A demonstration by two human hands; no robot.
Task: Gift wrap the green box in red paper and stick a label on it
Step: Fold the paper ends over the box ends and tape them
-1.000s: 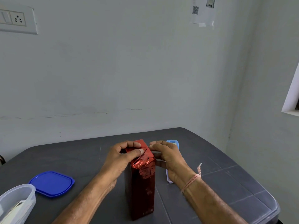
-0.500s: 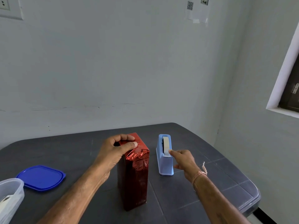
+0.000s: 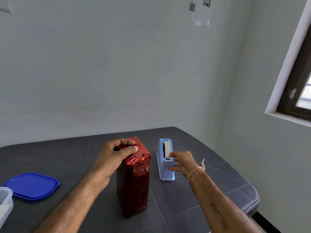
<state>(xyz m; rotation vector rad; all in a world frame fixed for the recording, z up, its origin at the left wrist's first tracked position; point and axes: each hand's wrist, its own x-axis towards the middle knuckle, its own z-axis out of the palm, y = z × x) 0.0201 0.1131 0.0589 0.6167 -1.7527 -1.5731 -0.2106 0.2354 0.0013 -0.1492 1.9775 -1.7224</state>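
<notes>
The box (image 3: 135, 182) stands upright near the middle of the dark table, fully covered in shiny red paper; none of its green shows. My left hand (image 3: 114, 153) grips its top, thumb pressing the folded paper down. To the right stands a light blue tape dispenser (image 3: 165, 165) with a roll of pale tape. My right hand (image 3: 182, 161) is at the dispenser's near end, its fingertips pinching the loose tape end by the cutter while its lower fingers touch the dispenser's side.
A blue plastic lid (image 3: 32, 185) lies flat at the table's left. A clear plastic container (image 3: 5, 204) sits at the left edge of view. The table's (image 3: 227, 182) rounded right corner lies close to the wall under a window.
My right hand left the top of the box, moved right to the tape dispenser and took the tape end. My left hand stayed on the box top. The view swung right.
</notes>
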